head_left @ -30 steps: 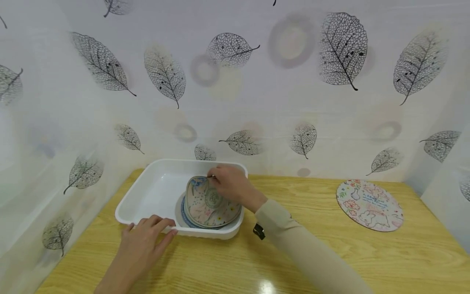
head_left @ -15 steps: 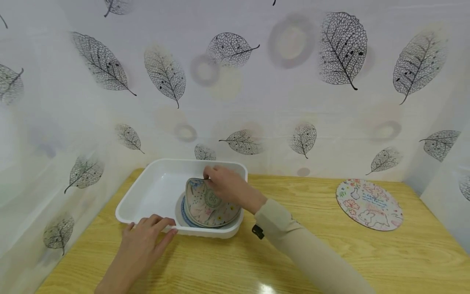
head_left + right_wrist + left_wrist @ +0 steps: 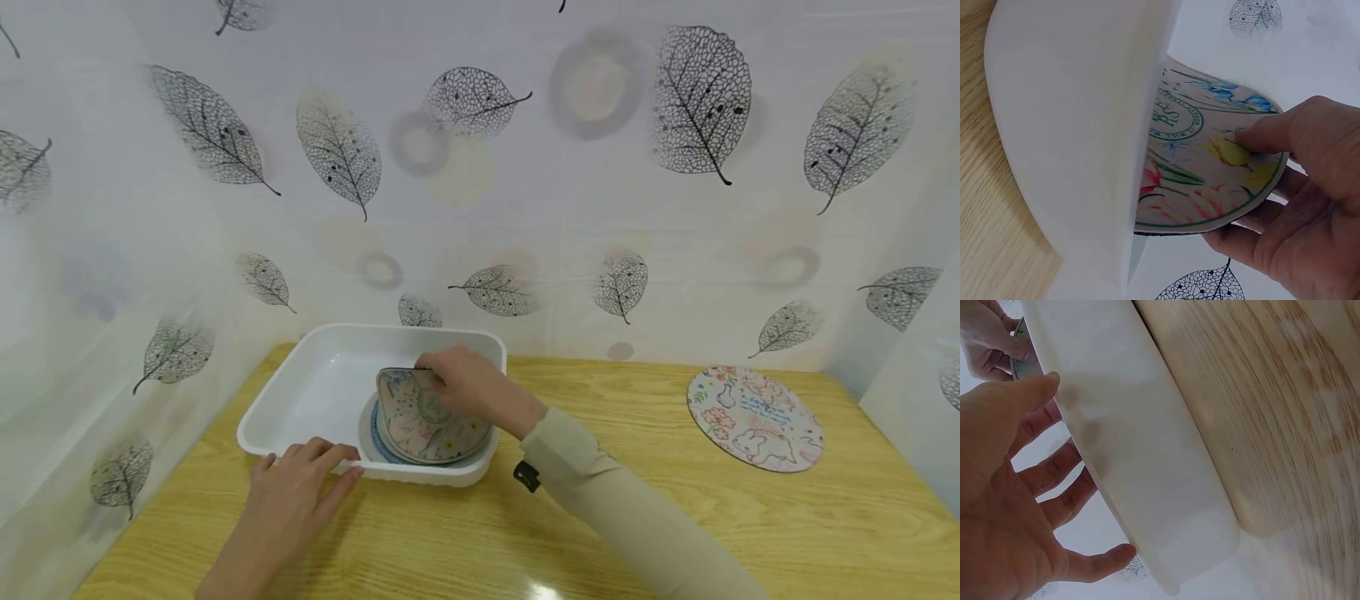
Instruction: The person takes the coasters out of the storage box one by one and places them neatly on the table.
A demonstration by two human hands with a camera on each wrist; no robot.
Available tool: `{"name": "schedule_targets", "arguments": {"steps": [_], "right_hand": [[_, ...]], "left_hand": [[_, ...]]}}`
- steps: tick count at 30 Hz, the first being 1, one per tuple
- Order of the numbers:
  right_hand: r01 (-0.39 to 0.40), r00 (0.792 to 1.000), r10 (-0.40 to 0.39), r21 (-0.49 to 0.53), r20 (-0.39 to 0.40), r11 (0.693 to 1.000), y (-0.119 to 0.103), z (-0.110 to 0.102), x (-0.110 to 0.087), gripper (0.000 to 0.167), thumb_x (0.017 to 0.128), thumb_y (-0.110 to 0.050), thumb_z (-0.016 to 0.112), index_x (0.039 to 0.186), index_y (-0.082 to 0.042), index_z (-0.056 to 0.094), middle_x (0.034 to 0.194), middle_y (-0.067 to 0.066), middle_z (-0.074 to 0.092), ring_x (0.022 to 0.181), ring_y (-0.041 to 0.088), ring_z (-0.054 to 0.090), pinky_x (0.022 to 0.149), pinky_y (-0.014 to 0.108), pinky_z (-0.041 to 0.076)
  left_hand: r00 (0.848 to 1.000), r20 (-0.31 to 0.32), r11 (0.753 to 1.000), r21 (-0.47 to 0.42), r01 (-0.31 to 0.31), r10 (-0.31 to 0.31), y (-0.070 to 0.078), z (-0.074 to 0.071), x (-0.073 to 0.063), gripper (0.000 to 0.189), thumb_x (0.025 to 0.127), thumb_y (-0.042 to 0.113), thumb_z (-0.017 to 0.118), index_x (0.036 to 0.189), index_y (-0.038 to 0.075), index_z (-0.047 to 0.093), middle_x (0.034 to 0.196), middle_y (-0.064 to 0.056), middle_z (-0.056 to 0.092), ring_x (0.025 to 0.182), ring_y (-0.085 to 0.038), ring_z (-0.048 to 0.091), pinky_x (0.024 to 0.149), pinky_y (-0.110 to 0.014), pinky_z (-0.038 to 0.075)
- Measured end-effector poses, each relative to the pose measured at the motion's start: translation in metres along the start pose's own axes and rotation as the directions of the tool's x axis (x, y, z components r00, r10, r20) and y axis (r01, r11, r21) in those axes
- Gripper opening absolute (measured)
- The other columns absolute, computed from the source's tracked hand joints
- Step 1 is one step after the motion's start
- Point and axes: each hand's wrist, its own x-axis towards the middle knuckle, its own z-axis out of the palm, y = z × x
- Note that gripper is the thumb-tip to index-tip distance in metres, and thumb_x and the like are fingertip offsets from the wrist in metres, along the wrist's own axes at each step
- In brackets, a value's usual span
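A white plastic basin [image 3: 315, 400] stands on the wooden table. Inside its right part, several coasters lie stacked, and a blue-patterned one [image 3: 378, 437] shows at the edge. My right hand [image 3: 472, 383] pinches the top floral coaster [image 3: 405, 412] by its far edge, bending that edge upward. In the right wrist view, the thumb presses on the printed face of the floral coaster [image 3: 1191, 169], with fingers beneath its dark underside. My left hand [image 3: 300, 483] grips the basin's near rim, with the thumb outside and fingers over the inner side; the fingertips are hidden behind the wall [image 3: 1116, 437].
An oval mat [image 3: 757, 417] with a rabbit and flowers lies at the right of the table [image 3: 637, 467]. A leaf-patterned curtain [image 3: 562, 208] hangs behind and along both sides. A small black clip [image 3: 527, 476] hangs by the right sleeve.
My right hand has shifted slightly left and down, and the raised edge of the floral coaster has come a little lower. My left hand stays on the rim.
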Motion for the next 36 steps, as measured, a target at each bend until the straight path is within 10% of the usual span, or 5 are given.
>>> {"name": "schedule_targets", "arguments": {"steps": [36], "right_hand": [[0.076,0.981,-0.047,0.15,-0.188,0.986,0.008,-0.017,-0.012,0.025,0.099,-0.005,0.06,0.121,-0.007,0.071,0.121,0.008,0.075,0.109,0.019,0.072,0.095,0.033,0.058]], "left_hand": [[0.999,-0.035,1.0,-0.016,-0.009,0.009,0.002,0.001,-0.002,0.013,0.093,0.036,0.076,0.103,0.028,0.074,0.099,0.004,0.073,0.096,-0.031,0.072,0.081,-0.076,0.049]]}}
